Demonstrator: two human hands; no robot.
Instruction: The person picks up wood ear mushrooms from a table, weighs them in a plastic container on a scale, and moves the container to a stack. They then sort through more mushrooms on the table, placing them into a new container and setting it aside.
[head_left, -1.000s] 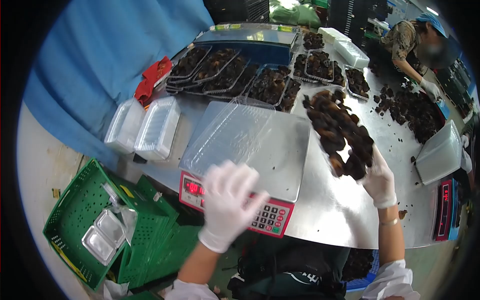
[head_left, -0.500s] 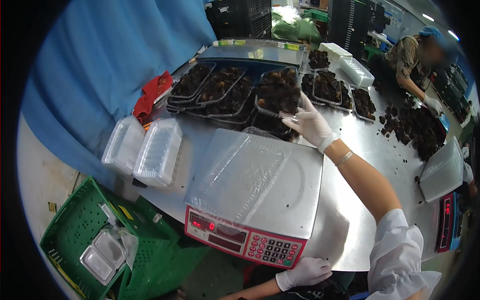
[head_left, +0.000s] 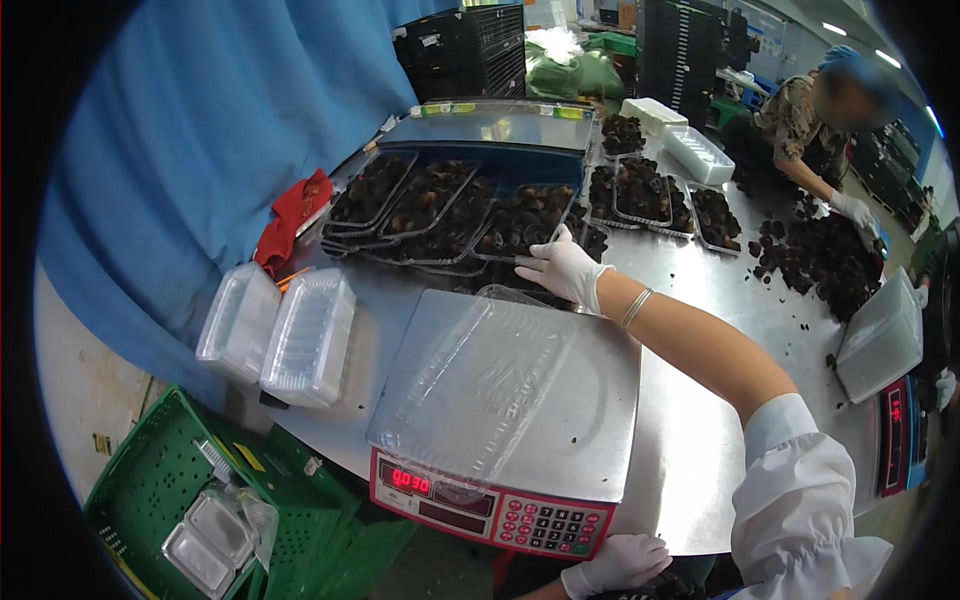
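My right hand (head_left: 565,268), in a white glove, reaches over the far side of the scale. Its fingers are spread at the near right corner of a clear tray of dark brown mushroom-like pieces (head_left: 528,215). That tray lies on other filled trays. A clear plastic container (head_left: 490,390) rests on the metal plate of the red-framed scale (head_left: 600,430), whose display (head_left: 410,480) reads 0.030. My left hand (head_left: 622,565), also gloved, is low at the table's front edge, below the scale, its fingers loosely curled with nothing visible in them.
Stacks of clear containers (head_left: 310,335) stand left of the scale, near a red cloth (head_left: 292,220). A green crate (head_left: 150,490) sits below. Rightward are more filled trays (head_left: 640,190), a loose dark pile (head_left: 825,260), a co-worker's gloved hand (head_left: 852,210) and another scale (head_left: 893,435).
The filled tray sits lower on the others, and my right hand has shifted left along its near corner. The scale's display has gone from 0 to 0.030. The view has tilted slightly.
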